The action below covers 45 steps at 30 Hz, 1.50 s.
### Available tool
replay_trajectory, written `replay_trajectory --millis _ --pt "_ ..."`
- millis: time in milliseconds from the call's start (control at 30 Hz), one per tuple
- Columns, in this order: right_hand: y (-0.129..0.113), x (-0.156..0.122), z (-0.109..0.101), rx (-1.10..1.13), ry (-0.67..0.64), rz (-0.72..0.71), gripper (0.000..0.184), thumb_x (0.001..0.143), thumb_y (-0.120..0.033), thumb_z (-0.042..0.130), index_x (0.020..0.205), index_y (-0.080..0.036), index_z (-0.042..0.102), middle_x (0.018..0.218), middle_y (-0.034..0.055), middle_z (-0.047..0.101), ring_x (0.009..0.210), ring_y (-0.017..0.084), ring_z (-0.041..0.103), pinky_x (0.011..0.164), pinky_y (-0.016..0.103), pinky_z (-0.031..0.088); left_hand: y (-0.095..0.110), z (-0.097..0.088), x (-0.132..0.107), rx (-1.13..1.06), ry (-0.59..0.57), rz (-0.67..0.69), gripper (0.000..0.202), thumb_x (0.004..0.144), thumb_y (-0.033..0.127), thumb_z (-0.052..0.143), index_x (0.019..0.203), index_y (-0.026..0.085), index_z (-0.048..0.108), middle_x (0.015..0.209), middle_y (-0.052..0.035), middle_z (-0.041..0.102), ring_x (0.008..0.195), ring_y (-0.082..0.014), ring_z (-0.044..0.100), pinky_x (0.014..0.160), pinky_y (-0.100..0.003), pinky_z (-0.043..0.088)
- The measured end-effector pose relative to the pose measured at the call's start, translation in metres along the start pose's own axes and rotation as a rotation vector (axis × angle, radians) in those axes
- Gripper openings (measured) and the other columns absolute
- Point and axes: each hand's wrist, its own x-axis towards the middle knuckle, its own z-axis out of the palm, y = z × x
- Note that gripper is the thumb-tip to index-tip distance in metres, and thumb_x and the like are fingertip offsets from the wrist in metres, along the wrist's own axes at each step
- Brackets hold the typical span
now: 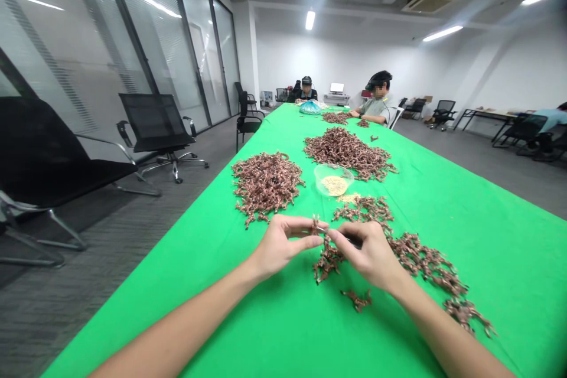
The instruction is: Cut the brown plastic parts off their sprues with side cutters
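My left hand (283, 242) pinches a small brown animal figurine (315, 225) upright between thumb and fingers. My right hand (370, 251) is closed around a slim tool with a metal tip (325, 230) and a dark handle; its exact kind is hard to make out. The tip meets the figurine or lies right beside it. Just below the hands lies a small cluster of similar figurines (328, 263), partly covered by my right hand. One loose figurine (357, 300) lies nearer to me on the green cloth (274, 331).
Beyond my hands are a left heap of figurines (267, 183), a larger heap (349, 152), and a clear bowl (319, 182) of pale small bits, some spilled beside it. More figurines (427, 263) trail to the right. Two people sit farther along the table; a blue bag (310, 107) lies there.
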Motion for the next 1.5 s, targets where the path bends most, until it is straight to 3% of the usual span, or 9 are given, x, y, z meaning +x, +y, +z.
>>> replay_trajectory --millis 100,267,400,633,833,967,1167,1367,1500 --pt "0.002 0.001 0.0 0.086 -0.041 0.025 0.047 0.097 -0.047 0.051 0.059 -0.019 0.053 0.054 -0.0044 0.035 0.05 0.011 0.032 0.049 0.028 0.022 0.001 -0.001 0.0 0.018 0.001 0.011 0.035 0.077 0.029 0.079 0.109 0.016 0.076 0.111 -0.011 0.076 0.106 -0.0284 0.071 0.097 -0.041 0.055" --pt "0.007 0.001 0.004 0.176 -0.065 0.093 0.051 0.097 -0.053 0.05 0.06 -0.019 0.051 0.055 -0.0039 0.034 0.052 0.012 0.031 0.049 0.027 0.021 0.0 0.003 0.0 0.026 0.014 0.004 0.032 0.079 0.031 0.077 0.106 0.015 0.077 0.108 -0.0106 0.077 0.101 -0.0278 0.072 0.094 -0.04 0.056" --pt "0.01 0.002 0.004 0.19 -0.002 0.123 0.051 0.095 -0.056 0.051 0.061 -0.018 0.054 0.055 -0.0028 0.039 0.052 0.012 0.034 0.049 0.027 0.024 -0.007 0.001 0.004 0.094 0.191 0.003 0.031 0.078 0.035 0.077 0.102 0.015 0.076 0.105 -0.011 0.077 0.097 -0.0265 0.072 0.092 -0.04 0.056" --pt "0.015 0.003 0.001 0.196 0.06 0.14 0.051 0.096 -0.055 0.052 0.06 -0.018 0.054 0.056 -0.002 0.043 0.053 0.013 0.038 0.051 0.028 0.027 -0.017 -0.046 0.016 0.76 0.56 0.115 0.031 0.081 0.047 0.071 0.093 0.019 0.076 0.101 -0.008 0.074 0.083 -0.0218 0.067 0.076 -0.035 0.052" --pt "0.017 0.002 0.005 0.188 0.042 0.11 0.048 0.096 -0.051 0.053 0.061 -0.018 0.054 0.056 -0.0025 0.041 0.052 0.013 0.036 0.051 0.027 0.026 -0.01 -0.085 0.044 1.014 0.7 0.014 0.035 0.082 0.051 0.067 0.099 0.021 0.075 0.104 -0.0071 0.07 0.082 -0.0213 0.064 0.073 -0.032 0.048" --pt "0.02 0.003 0.004 0.187 0.052 0.1 0.046 0.096 -0.048 0.054 0.063 -0.018 0.056 0.056 -0.0022 0.044 0.052 0.013 0.037 0.051 0.027 0.026 0.005 -0.106 0.087 1.199 0.646 -0.085 0.035 0.084 0.051 0.064 0.103 0.024 0.074 0.116 -0.0087 0.069 0.106 -0.0282 0.062 0.086 -0.037 0.046" --pt "0.024 0.006 -0.003 0.228 0.151 0.101 0.045 0.096 -0.048 0.056 0.063 -0.017 0.056 0.057 -0.0022 0.045 0.054 0.012 0.039 0.052 0.027 0.028 0.014 -0.113 0.126 1.226 0.595 -0.221 0.054 0.076 0.062 0.067 0.103 0.016 0.072 0.114 -0.0185 0.067 0.106 -0.037 0.061 0.088 -0.046 0.046" --pt "0.025 0.007 -0.008 0.31 0.264 0.146 0.046 0.095 -0.05 0.057 0.063 -0.017 0.059 0.056 -0.0028 0.045 0.051 0.011 0.036 0.05 0.027 0.026 0.014 -0.068 0.097 1.354 0.464 -0.063 0.048 0.086 0.054 0.057 0.118 0.018 0.063 0.118 -0.0145 0.06 0.111 -0.0328 0.057 0.095 -0.044 0.044" --pt "0.023 0.009 -0.009 0.358 0.288 0.16 0.045 0.094 -0.05 0.058 0.063 -0.017 0.059 0.054 -0.0036 0.043 0.049 0.011 0.036 0.048 0.026 0.026 0.0 -0.035 0.068 1.192 0.133 -0.02 0.039 0.086 0.045 0.06 0.114 0.019 0.066 0.114 -0.0111 0.063 0.106 -0.0293 0.06 0.094 -0.042 0.046"
